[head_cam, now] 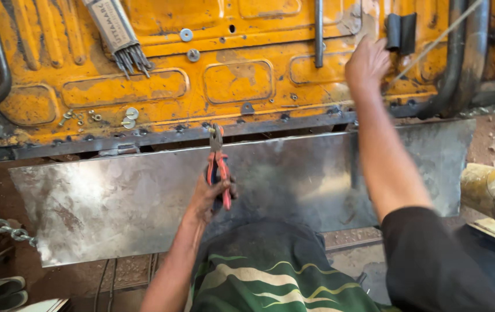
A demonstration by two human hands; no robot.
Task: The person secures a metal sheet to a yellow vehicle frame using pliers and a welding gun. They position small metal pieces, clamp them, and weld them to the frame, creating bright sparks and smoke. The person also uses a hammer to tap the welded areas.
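The left hand (210, 193) is clamped on red-handled pliers (217, 167), whose jaws meet the top edge of the bare steel sheet (114, 202) under the orange body panel (161, 86). The right hand (366, 62) presses flat on that panel, fingers together. Advisable: grip squarely, pull along the seam. Open room lies leftward; welding rods (121, 41) and loose washers (129, 117) sit well apart.

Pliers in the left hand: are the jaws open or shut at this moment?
Shut, as far as can be seen. The pliers point up from the left hand, red handles close together, nose tips meeting at the grey sheet's top edge.
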